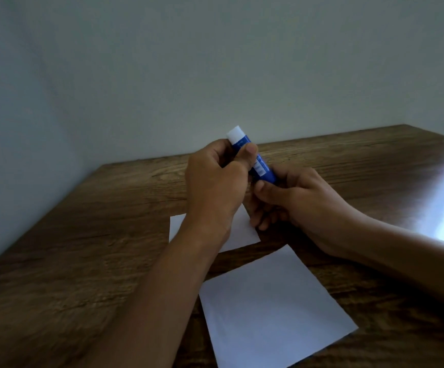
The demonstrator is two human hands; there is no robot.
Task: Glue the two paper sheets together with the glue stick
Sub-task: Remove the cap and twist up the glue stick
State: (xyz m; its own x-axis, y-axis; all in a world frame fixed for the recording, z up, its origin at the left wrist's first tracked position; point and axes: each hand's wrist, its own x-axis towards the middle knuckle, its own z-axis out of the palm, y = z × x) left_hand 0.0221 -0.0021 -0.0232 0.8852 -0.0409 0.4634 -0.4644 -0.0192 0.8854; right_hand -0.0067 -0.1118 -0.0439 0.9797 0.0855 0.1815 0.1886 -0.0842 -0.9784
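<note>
We hold the blue glue stick [255, 158] up over the brown table [83, 235], our left hand [215, 181] in a tight grip near its white top and our right hand [290, 200] gripping its bottom end. One white paper sheet [271, 309] lies flat near us. The other sheet [244, 229] lies just past it, partly under our hands.

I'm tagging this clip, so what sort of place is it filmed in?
Probably a plain room at home or in an office: a wood-grain table pushed into the corner of bare pale walls, with only two paper sheets and a glue stick on hand.
</note>
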